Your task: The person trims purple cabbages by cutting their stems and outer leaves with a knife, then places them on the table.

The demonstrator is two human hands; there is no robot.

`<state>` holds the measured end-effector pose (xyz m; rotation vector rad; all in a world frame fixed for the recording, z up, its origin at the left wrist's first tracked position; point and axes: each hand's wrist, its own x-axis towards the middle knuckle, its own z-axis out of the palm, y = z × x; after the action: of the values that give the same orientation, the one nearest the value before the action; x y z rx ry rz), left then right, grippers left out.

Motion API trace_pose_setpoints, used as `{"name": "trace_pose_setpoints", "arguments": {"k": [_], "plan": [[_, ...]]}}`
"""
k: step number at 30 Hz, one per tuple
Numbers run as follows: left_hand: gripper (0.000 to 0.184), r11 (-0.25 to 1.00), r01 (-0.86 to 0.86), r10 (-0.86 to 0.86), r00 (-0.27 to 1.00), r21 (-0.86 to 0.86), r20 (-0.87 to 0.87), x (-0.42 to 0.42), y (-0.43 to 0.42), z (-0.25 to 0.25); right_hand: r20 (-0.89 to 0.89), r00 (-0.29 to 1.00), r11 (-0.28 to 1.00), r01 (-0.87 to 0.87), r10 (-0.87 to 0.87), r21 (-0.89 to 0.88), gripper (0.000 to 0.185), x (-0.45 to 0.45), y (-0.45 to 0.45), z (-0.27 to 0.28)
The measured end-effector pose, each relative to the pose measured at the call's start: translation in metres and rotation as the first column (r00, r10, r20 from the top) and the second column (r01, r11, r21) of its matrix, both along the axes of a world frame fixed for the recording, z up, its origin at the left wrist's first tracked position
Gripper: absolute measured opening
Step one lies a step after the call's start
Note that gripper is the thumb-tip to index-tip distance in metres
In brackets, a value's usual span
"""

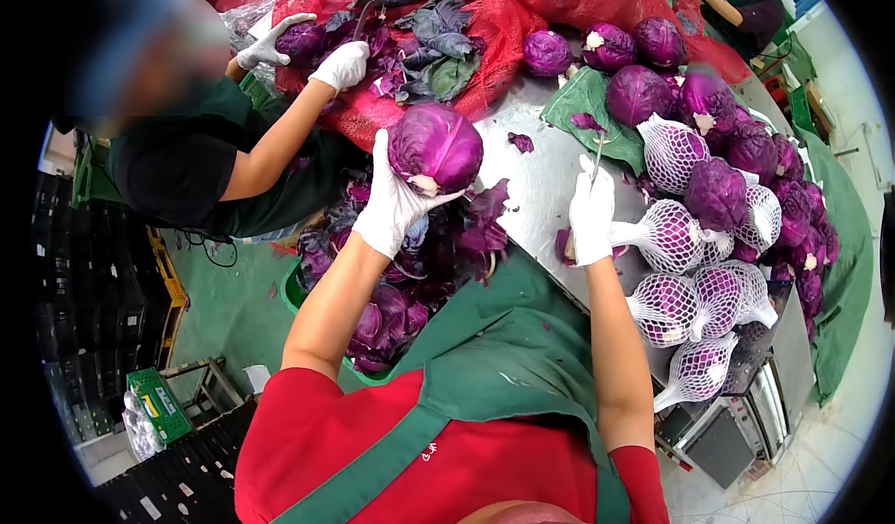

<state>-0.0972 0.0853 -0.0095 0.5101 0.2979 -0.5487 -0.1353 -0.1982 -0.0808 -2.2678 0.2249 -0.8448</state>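
My left hand point(392, 209), in a white glove, grips a purple cabbage point(435, 146) from below and the side, its pale stem end facing down toward me. In my gloved right hand point(592, 214) is a small knife point(599, 148), blade pointing away from me. A gap of bare metal table point(531, 202) lies between the two hands. Just right of my right hand sit several cabbages in white foam nets point(669, 235). Beneath the held cabbage, loose purple leaves point(480, 221) hang over a green bin point(294, 286) of trimmed leaves.
Bare purple cabbages point(639, 95) are heaped at the right, beside a green cloth point(583, 109). Red mesh sacks point(578, 2) lie at the back. At left, a co-worker's gloved hand point(343, 65) works among leaves; another person point(741, 6) stands far right. Black crates point(103, 282) are stacked at left.
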Motion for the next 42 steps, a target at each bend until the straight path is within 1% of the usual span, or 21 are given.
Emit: {"name": "trace_pose_setpoints", "arguments": {"k": [2, 4, 5, 7, 9, 10, 15, 17, 19, 21, 22, 25, 27, 29, 31, 33, 35, 36, 37, 39, 42], "plan": [[0.087, 0.998, 0.021, -0.023, 0.999, -0.065, -0.031, -0.002, -0.005, 0.009, -0.315, 0.947, 0.934, 0.055, 0.062, 0.352, 0.045, 0.001, 0.003, -0.014], [0.088, 0.997, 0.023, -0.026, 0.999, -0.076, -0.046, -0.006, -0.010, 0.019, -0.483, 0.830, 0.750, 0.126, 0.279, 0.650, 0.049, -0.012, 0.056, 0.034], [0.088, 0.996, 0.023, -0.028, 0.998, -0.088, -0.062, -0.007, -0.012, 0.020, -0.499, 0.786, 0.807, 0.001, 0.365, 0.591, 0.047, -0.010, 0.066, -0.001], [0.090, 0.994, 0.048, -0.052, 0.998, -0.097, -0.041, -0.002, -0.010, 0.010, -0.258, 0.898, 0.631, -0.029, 0.357, 0.775, 0.042, -0.011, 0.090, -0.033], [0.092, 0.986, 0.094, -0.087, 0.994, 0.137, -0.062, -0.004, -0.012, 0.020, -0.051, 0.922, 0.424, -0.128, 0.385, 0.896, 0.039, -0.023, 0.090, 0.036], [0.095, 0.977, 0.148, -0.142, 0.989, 0.150, -0.051, -0.004, -0.012, 0.020, -0.127, 0.875, 0.424, -0.095, 0.466, 0.901, 0.042, -0.023, 0.073, 0.049], [0.088, 0.734, 0.362, -0.302, 0.932, 0.574, -0.201, -0.009, -0.036, 0.005, -0.326, 0.825, 0.723, -0.136, 0.461, 0.678, 0.044, -0.013, 0.055, 0.072], [0.080, 0.500, 0.357, -0.533, 0.845, 0.789, -0.044, -0.011, -0.027, 0.006, -0.334, 0.841, 0.626, -0.007, 0.426, 0.780, 0.042, -0.004, 0.033, 0.047], [0.073, 0.265, -0.124, -0.575, 0.776, 0.956, 0.260, 0.013, -0.027, -0.031, -0.395, 0.820, 0.667, 0.023, 0.413, 0.745, 0.041, -0.001, 0.017, 0.035], [0.068, 0.625, -0.409, -0.339, 0.625, 0.665, 0.703, 0.027, -0.054, -0.024, -0.392, 0.824, 0.762, -0.072, 0.408, 0.643, 0.041, 0.003, 0.013, 0.033], [0.064, 0.717, -0.249, -0.423, 0.587, 0.651, 0.690, 0.032, -0.061, -0.008, -0.393, 0.812, 0.771, -0.106, 0.431, 0.628, 0.041, 0.006, 0.013, 0.036], [0.058, 0.429, -0.291, -0.749, 0.415, 0.855, 0.517, 0.054, -0.062, -0.007, -0.438, 0.820, 0.762, 0.004, 0.368, 0.648, 0.041, 0.004, 0.018, 0.049], [0.059, 0.516, -0.173, -0.694, 0.489, 0.839, 0.528, 0.055, -0.054, 0.002, -0.424, 0.864, 0.864, -0.025, 0.272, 0.503, 0.040, -0.004, 0.005, 0.032], [0.054, 0.401, -0.150, -0.731, 0.543, 0.904, 0.415, 0.064, -0.033, -0.031, -0.403, 0.896, 0.938, -0.040, 0.187, 0.345, 0.038, -0.021, 0.005, 0.028], [0.052, 0.183, -0.416, -0.702, 0.579, 0.891, 0.415, 0.049, -0.029, -0.035, -0.466, 0.839, 0.907, -0.076, 0.282, 0.413, 0.042, -0.050, 0.016, 0.054], [0.050, 0.208, -0.514, -0.684, 0.532, 0.832, 0.499, 0.042, -0.032, -0.037, -0.486, 0.797, 0.869, -0.095, 0.359, 0.486, 0.044, -0.067, 0.029, 0.072], [0.055, 0.530, -0.299, -0.454, 0.690, 0.793, 0.564, 0.031, -0.045, -0.028, -0.550, 0.735, 0.848, -0.062, 0.396, 0.527, 0.045, -0.076, 0.033, 0.075], [0.065, 0.552, -0.168, -0.504, 0.713, 0.816, 0.488, 0.030, -0.045, -0.011, -0.562, 0.752, 0.892, -0.076, 0.344, 0.445, 0.046, -0.076, 0.032, 0.070], [0.065, 0.557, -0.166, -0.502, 0.713, 0.813, 0.490, 0.028, -0.046, -0.014, -0.565, 0.752, 0.895, -0.074, 0.340, 0.440, 0.046, -0.074, 0.031, 0.063], [0.075, 0.277, -0.304, -0.609, 0.678, 0.912, 0.411, 0.026, -0.049, -0.023, -0.492, 0.819, 0.928, -0.124, 0.295, 0.351, 0.047, -0.066, 0.031, 0.056], [0.071, 0.344, -0.418, -0.551, 0.636, 0.841, 0.541, 0.015, -0.054, -0.034, -0.393, 0.891, 0.974, -0.215, 0.227, 0.076, 0.051, -0.052, 0.042, 0.072]]}}
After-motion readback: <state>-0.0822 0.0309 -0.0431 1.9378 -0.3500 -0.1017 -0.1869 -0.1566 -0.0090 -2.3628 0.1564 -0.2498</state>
